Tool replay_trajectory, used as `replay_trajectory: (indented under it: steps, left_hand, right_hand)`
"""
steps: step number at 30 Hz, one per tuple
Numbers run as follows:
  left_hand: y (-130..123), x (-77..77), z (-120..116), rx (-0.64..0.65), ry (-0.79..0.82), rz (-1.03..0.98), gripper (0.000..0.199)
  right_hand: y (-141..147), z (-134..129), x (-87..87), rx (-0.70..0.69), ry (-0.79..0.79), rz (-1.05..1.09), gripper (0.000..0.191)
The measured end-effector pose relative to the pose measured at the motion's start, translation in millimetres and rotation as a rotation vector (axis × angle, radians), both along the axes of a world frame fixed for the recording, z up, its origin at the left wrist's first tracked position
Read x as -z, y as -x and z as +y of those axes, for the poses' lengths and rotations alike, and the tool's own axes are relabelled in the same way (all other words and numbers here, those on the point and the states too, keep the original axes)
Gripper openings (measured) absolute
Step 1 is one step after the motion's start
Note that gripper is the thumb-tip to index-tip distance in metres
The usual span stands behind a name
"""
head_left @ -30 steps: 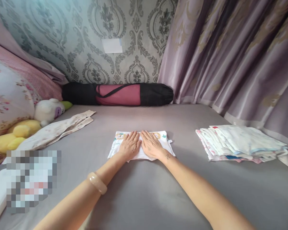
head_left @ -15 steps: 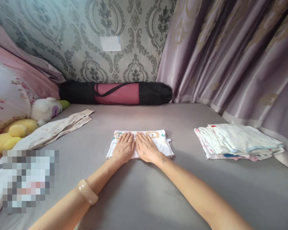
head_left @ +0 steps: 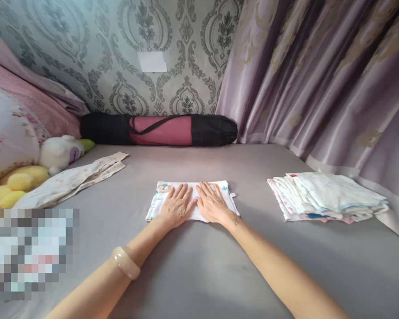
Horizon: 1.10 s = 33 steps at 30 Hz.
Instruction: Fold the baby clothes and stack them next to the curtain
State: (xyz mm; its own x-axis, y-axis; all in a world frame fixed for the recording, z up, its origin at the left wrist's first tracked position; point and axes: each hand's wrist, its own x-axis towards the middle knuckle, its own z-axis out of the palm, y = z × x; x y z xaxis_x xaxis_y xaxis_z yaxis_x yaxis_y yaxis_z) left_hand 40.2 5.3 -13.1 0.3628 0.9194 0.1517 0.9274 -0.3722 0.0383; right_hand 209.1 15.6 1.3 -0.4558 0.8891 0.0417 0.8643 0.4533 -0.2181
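A folded white cloth (head_left: 155, 204) with an orange and green print lies on the grey bed sheet (head_left: 199, 274) in front of me. My left hand (head_left: 177, 206) rests flat on its middle, fingers spread. Beside it, my right hand (head_left: 213, 204) also presses flat on the cloth, fingers stretched out and pointing away from me. The thumbs are close together near the cloth's centre. A small white tag sticks out from the cloth's right edge. The hands hide part of the print.
To the right sits a stack of folded cloths (head_left: 339, 195). At left lie a pale spotted garment (head_left: 69, 181), a yellow plush toy (head_left: 23, 184), a white plush toy (head_left: 58, 153) and a blurred-out item (head_left: 36, 252). A black and red long bag (head_left: 162, 130) lies along the wall.
My right hand has slid a little to the right over the cloth, and my left hand slightly right too. Their fingertips are farther apart now; both stay flat.
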Motion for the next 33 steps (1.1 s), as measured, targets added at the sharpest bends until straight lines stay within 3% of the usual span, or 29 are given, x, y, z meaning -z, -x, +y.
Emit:
replay_trajectory:
  steps: [4, 9, 13, 17, 22, 25, 28, 33]
  left_hand:
    - [1.0, 7.3, 1.2, -0.004, 0.016, 0.035, 0.059]
    - [13.9, 5.4, 7.8, 0.076, 0.033, 0.034, 0.051]
    - [29.3, 3.0, 9.7, -0.055, -0.004, 0.003, 0.055]
    - [34.9, 5.2, 9.6, -0.123, 0.023, 0.013, 0.059]
    - [40.6, 0.4, 11.5, -0.079, 0.093, 0.029, 0.059]
    - [54.8, -1.2, 10.2, -0.054, 0.047, 0.003, 0.06]
    - [72.2, 5.4, 8.1, -0.068, 0.025, -0.031, 0.066]
    - [84.6, 17.8, 8.2, -0.083, 0.122, -0.059, 0.069]
  right_hand:
    - [1.1, 0.2, 4.8, 0.008, 0.02, -0.005, 0.057]
    - [-11.0, 5.5, -11.3, -0.035, 0.107, 0.029, 0.058]
    - [-28.5, 7.1, -7.2, 0.04, 0.004, 0.013, 0.061]
    - [-34.4, 7.5, 6.4, 0.068, 0.028, -0.037, 0.062]
    - [-38.5, 8.5, -2.5, 0.037, 0.116, -0.016, 0.064]
    - [-47.9, 7.2, -6.9, 0.076, 0.067, -0.002, 0.067]
    - [-57.6, 5.5, 0.7, 0.162, 0.031, -0.015, 0.069]
    - [-62.5, 5.8, 15.3, 0.175, 0.068, -0.02, 0.071]
